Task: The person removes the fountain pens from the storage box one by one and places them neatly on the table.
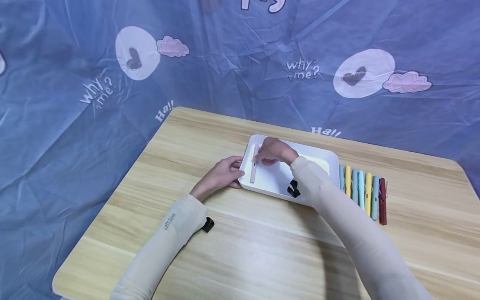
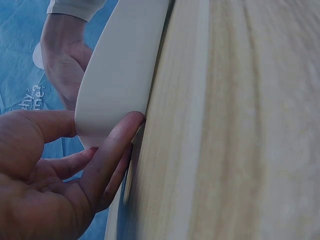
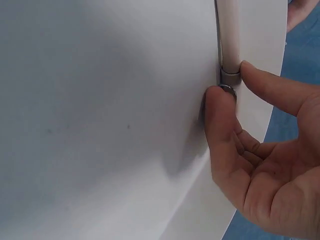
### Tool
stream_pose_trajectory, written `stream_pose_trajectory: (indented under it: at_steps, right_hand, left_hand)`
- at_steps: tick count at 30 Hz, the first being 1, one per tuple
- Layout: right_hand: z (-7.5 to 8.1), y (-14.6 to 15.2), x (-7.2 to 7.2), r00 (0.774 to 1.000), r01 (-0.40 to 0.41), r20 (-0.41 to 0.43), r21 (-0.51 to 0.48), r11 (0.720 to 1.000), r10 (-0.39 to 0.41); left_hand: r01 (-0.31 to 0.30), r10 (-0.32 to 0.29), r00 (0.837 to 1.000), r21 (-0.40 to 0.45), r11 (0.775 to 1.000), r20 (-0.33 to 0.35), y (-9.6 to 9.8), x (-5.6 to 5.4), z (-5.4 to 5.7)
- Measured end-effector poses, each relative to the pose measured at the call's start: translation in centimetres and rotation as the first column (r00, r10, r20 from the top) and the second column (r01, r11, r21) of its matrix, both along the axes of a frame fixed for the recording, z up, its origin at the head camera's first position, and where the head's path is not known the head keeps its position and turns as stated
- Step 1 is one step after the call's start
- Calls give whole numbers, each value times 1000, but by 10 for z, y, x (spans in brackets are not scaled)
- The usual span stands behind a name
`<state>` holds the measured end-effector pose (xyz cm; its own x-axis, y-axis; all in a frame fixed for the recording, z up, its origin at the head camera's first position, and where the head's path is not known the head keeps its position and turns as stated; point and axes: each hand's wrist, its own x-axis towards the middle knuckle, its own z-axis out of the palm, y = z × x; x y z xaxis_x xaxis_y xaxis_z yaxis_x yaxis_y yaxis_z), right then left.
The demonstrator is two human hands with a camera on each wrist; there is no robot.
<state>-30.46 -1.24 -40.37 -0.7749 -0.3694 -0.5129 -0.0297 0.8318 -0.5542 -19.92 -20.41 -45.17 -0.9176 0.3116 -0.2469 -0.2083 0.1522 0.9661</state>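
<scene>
A pale pinkish-white pen point(image 1: 253, 171) lies along the left side inside a white tray point(image 1: 275, 179). My right hand point(image 1: 275, 150) reaches over the tray and pinches the pen near its middle. In the right wrist view, the thumb and a fingertip of that right hand point(image 3: 265, 165) meet the pen point(image 3: 230, 37) beside its grey band, close over the tray floor. My left hand point(image 1: 226, 171) grips the tray's near left corner. Seen from the left wrist, the left hand's fingers point(image 2: 107, 155) press the tray's outer wall point(image 2: 122, 65) low down by the tabletop.
Right of the tray, a row of several pens lies side by side: blue, yellow point(image 1: 348, 181), light blue and a dark red one point(image 1: 382, 202) at the end. The wooden table point(image 1: 232, 258) ends at a blue printed curtain point(image 1: 232, 62) behind. My right sleeve point(image 1: 348, 221) covers part of the tray.
</scene>
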Motion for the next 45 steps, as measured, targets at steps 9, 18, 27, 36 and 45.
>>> stream_pose_trajectory:
  at_steps: [9, 18, 27, 36, 45]
  right_hand:
    - [1, -4, 1, 994, 91, 73, -94, 991, -84]
    - [-3, 1, -1, 991, 119, 80, -109, 987, -110]
    - [6, 11, 0, 992, 99, 90, -186, 977, -84]
    - [28, 23, 10, 997, 69, 41, -260, 963, -60]
    - [38, 42, 20, 996, 93, 25, -307, 947, -90]
  left_hand:
    - [-3, 3, 1000, -7, 1000, -1, -1, 1, 3]
    - [1, -1, 1000, -6, 1000, 9, 1, 1, 4]
    - [-4, 4, 1000, -10, 1000, -8, 2, 1, 4]
    - [-13, 13, 1000, -25, 1000, -11, 3, 1, 1]
    - [-24, 24, 1000, -42, 999, -14, 4, 2, 2]
